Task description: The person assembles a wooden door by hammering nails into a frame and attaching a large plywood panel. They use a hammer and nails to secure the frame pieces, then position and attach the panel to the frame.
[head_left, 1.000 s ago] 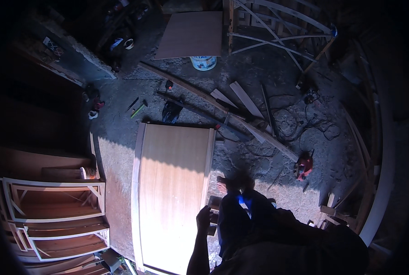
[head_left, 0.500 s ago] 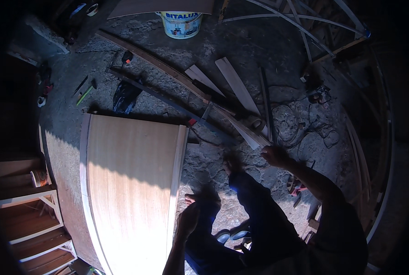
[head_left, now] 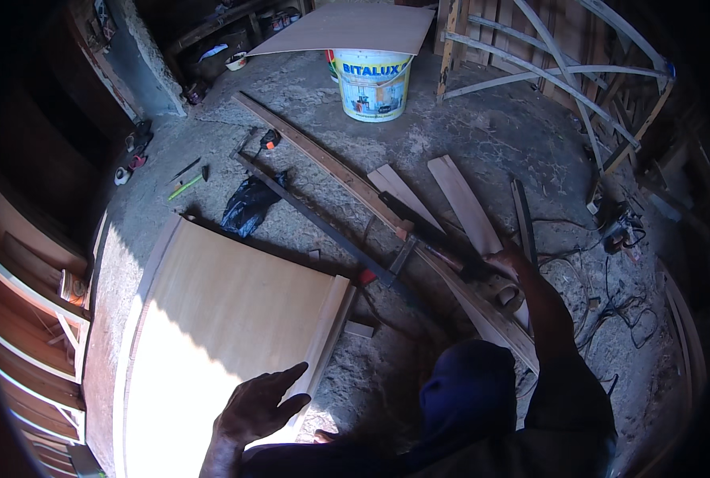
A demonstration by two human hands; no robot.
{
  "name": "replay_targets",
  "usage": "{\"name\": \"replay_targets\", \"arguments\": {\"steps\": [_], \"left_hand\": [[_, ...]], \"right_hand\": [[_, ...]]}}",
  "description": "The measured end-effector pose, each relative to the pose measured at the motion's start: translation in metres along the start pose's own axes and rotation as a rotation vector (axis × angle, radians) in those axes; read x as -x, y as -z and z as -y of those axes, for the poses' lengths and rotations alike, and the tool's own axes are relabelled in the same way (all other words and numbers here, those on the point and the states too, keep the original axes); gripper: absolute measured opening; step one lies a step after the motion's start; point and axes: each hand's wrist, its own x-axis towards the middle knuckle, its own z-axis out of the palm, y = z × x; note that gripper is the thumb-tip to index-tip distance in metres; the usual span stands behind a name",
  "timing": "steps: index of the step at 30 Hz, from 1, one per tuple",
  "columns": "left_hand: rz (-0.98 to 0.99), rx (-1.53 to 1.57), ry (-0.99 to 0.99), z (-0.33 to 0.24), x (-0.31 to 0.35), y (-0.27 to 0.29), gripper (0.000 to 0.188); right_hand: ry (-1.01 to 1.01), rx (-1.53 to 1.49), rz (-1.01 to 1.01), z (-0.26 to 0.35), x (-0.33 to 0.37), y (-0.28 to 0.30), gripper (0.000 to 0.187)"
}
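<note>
Panel [head_left: 227, 319] first: where is it, how will it handle?

At the person's left, lying flat, near end in hard sun. Broad and smooth, probably stiff along the edge strips [head_left: 328, 323], more give mid-sheet. I'd call it awkward rather than heavy. Hold by both edge strips, not the face

Long timber [head_left: 315, 157]?

On the floor, running diagonally ahead. Looks rigid, likely the heaviest loose length. Lift near midspan so it balances

Pale board [head_left: 462, 203]?

Floor, right of the timber, near end at the right hand [head_left: 506, 259]. Thin, should be light, a bit springy, may splinter. Pinch across the width, on the long edges

Hands?

Right: fingers bent and in shadow, can't tell if closed on anything. Left hand [head_left: 259, 406]: spread, thumb well off the fingers, nothing in it, over the panel's right side. Contact can't be told

Smallest?

Loop handle [head_left: 508, 296], just beside the right hand. Looks like a saw grip: hard, easy to hold, fingers through the loop
</note>
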Motion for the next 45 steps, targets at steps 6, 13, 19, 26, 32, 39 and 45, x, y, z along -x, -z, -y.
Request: {"name": "replay_targets", "arguments": {"steps": [6, 13, 19, 26, 32, 39, 45], "left_hand": [[-0.067, 0.054, -0.147, -0.021, -0.035, -0.006, 0.06], [0.11, 0.006, 0.049, -0.014, -0.045, -0.007, 0.063], [0.091, -0.021, -0.106, -0.011, -0.138, -0.001, 0.059], [-0.301, 1.06, -0.458, -0.021, -0.26, -0.018, 0.067], [-0.397, 1.547, -0.191, -0.062, -0.236, -0.012, 0.078], [-0.81, 1.702, -0.039, 0.053, -0.222, 0.028, 0.073], [-0.877, 1.85, 0.077, 0.108, -0.208, 0.039, 0.074]], "right_hand": [[0.061, -0.049, -0.133, 0.0, -0.029, 0.026, 0.062], [0.25, -0.009, -0.711, 0.048, -0.017, 0.044, 0.051], [0.435, -0.009, -0.777, 0.135, 0.015, 0.08, 0.051], [0.718, -0.116, -0.545, 0.313, 0.079, 0.078, 0.051], [0.68, -0.832, 0.213, 0.425, 0.115, 0.04, 0.041], [0.911, -0.531, 0.238, 0.489, 0.151, 0.001, 0.044], [1.206, -0.231, 0.218, 0.447, 0.141, -0.025, 0.038]]}}
